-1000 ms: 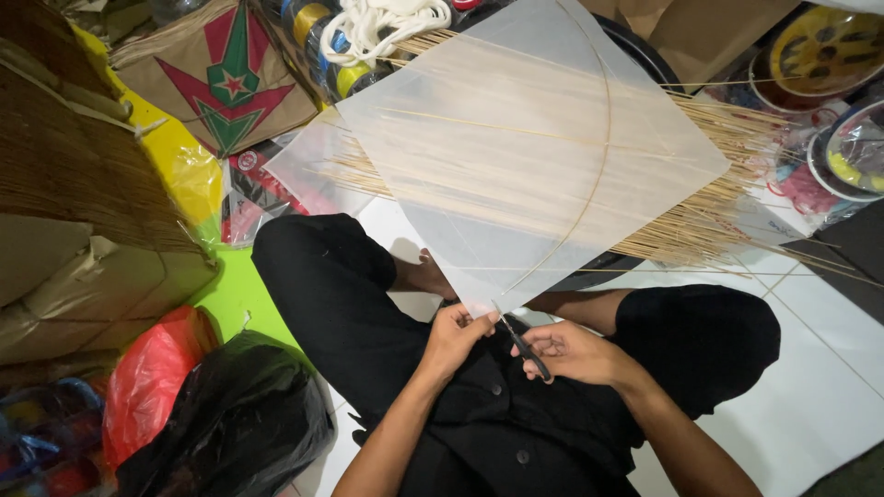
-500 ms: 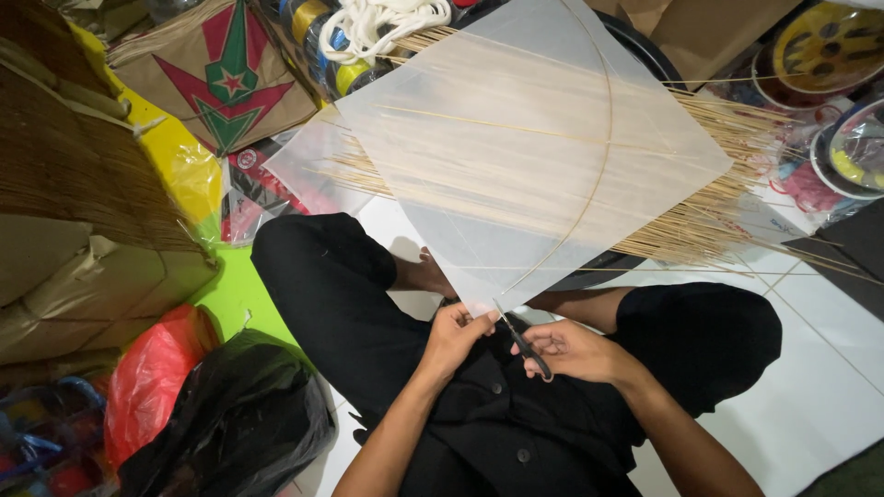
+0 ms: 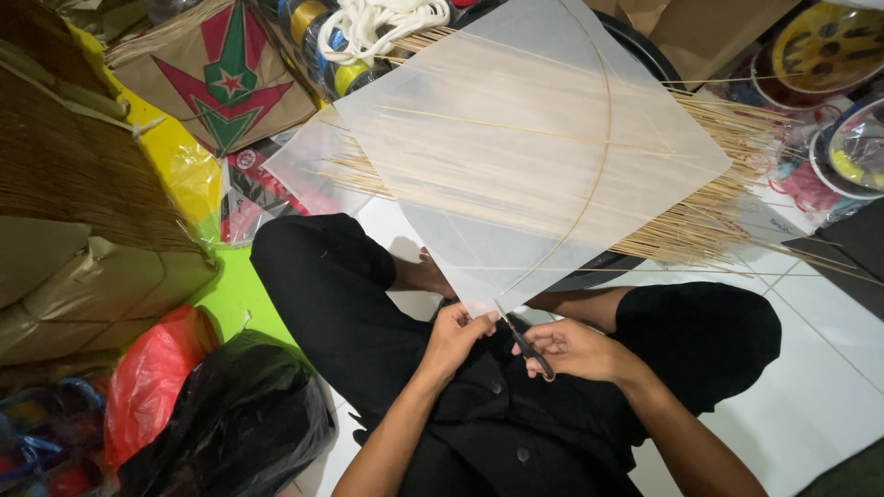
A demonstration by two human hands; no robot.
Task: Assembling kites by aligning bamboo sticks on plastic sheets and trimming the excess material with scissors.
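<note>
- At the far left, brown-paper bundles (image 3: 83,276) are stacked, with a red bag (image 3: 152,382) and a black bag (image 3: 230,423) on the floor below.
- The left hand (image 3: 456,336) pinches the bottom corner of the translucent kite (image 3: 525,156) between thumb and fingers, wrist bent upward.
- Nothing has shifted since a second ago; hands and kite sit as they did, so the trimming seems paused or very slow.
- The right hand (image 3: 575,350) grips small scissors (image 3: 523,342), fingers curled through the handles, blades pointing at that corner; I cannot tell whether they are parted.
- Bamboo sticks (image 3: 718,221) fan out under the kite.
</note>
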